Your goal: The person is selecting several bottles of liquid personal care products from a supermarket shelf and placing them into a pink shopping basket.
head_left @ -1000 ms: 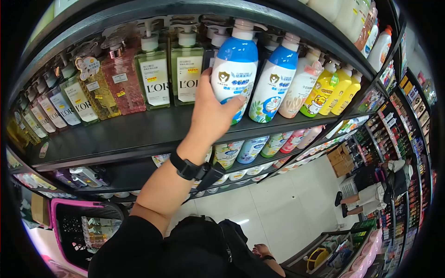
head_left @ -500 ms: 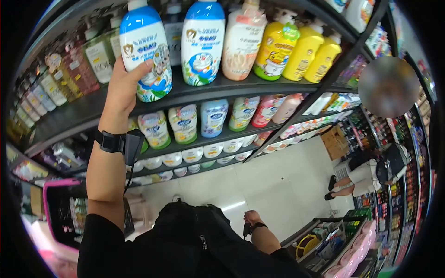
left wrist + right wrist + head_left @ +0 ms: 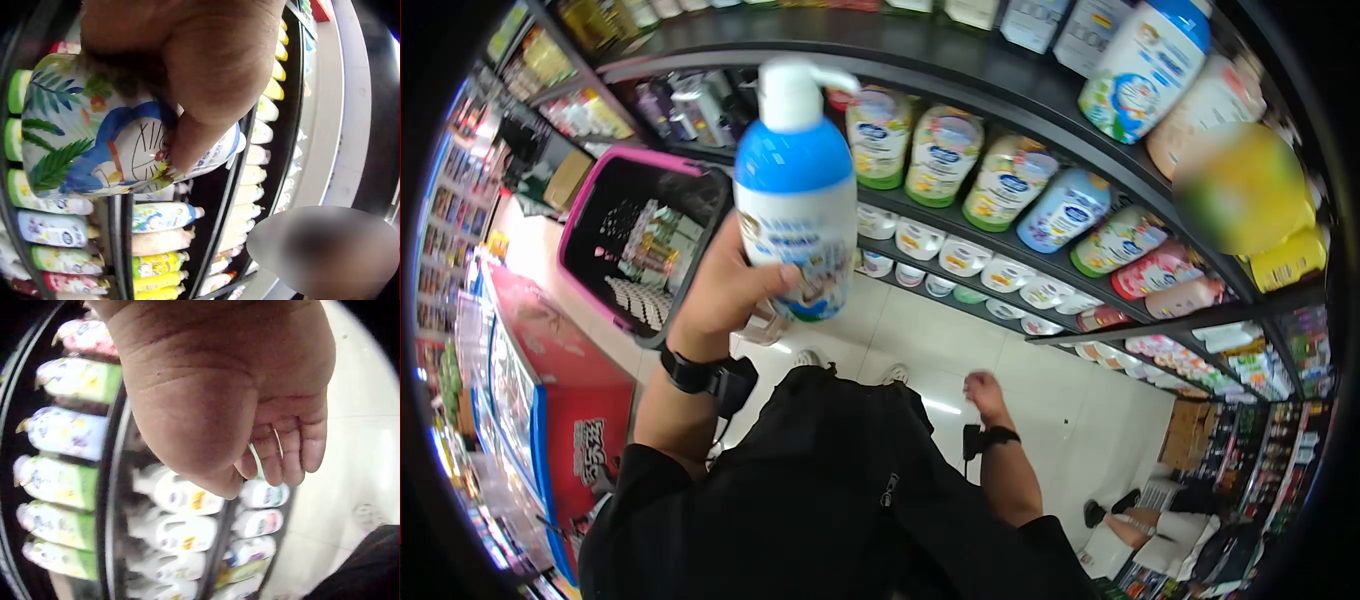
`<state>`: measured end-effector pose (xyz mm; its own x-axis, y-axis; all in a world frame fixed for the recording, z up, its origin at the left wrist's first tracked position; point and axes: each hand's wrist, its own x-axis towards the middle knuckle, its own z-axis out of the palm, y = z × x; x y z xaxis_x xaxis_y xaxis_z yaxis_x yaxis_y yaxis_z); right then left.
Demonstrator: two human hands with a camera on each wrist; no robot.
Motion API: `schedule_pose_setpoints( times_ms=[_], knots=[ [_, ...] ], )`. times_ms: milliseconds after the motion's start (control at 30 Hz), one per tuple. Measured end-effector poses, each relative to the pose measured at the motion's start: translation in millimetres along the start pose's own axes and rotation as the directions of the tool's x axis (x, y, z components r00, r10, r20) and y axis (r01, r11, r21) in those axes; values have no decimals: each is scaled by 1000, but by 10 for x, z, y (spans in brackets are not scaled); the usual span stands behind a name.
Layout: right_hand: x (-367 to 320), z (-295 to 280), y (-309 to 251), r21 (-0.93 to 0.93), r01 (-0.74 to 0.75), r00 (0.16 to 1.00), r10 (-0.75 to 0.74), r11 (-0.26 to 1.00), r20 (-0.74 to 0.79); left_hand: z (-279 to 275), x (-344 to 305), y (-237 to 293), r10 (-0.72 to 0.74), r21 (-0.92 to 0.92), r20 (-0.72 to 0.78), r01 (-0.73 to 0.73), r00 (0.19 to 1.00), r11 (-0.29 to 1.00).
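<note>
You grip the blue-and-white pump bottle (image 3: 798, 185) upright in your left hand (image 3: 725, 285), thumb across its label, in front of the black shelf's front edge (image 3: 940, 75), while your right hand (image 3: 988, 394) hangs empty, fingers loosely bent, above the tiled floor (image 3: 1020, 440).

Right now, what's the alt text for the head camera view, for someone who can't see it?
A left hand grips a white plastic pump bottle with a blue upper part, before black shelves lined with colourful bottles. The empty right hand hangs over pale floor tiles; a pink-rimmed black basket is at left.
</note>
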<state>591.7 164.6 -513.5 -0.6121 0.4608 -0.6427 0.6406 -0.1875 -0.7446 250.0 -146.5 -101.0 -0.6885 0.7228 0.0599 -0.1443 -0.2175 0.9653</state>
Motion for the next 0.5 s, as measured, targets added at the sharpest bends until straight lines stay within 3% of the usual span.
schedule_pose_setpoints(
  times_ms=[33,133,233,267,300,367,400,500],
  knots=[
    [3,71,-487,-33,101,995,-101,994,8,-71,-157,-88,-50,-1,-14,50,999,999],
    [-203,428,-1935,110,376,912,-389,920,131,-257,-602,-288,-133,82,-50,137,990,987],
    [-964,1000,-3227,286,588,698,-653,757,294,-456,-1025,-309,-169,244,-47,175,984,954],
    [-1262,1217,-3533,307,635,616,-705,708,352,-579,-1185,-308,-160,417,-66,173,985,892],
    [-1526,1452,-3786,337,673,526,-746,659,409,-698,-1320,-222,-110,554,-18,102,994,826],
    [-1952,1908,-4059,285,752,382,-746,594,545,-925,-1593,-13,-109,609,22,73,994,790],
    [-2080,2111,-4153,206,805,320,-699,557,640,-1081,-1744,70,-112,609,27,73,993,790],
    [-2467,2839,-4352,84,936,178,-665,342,725,-1592,-2188,277,-117,596,3,92,993,798]
  ],
)
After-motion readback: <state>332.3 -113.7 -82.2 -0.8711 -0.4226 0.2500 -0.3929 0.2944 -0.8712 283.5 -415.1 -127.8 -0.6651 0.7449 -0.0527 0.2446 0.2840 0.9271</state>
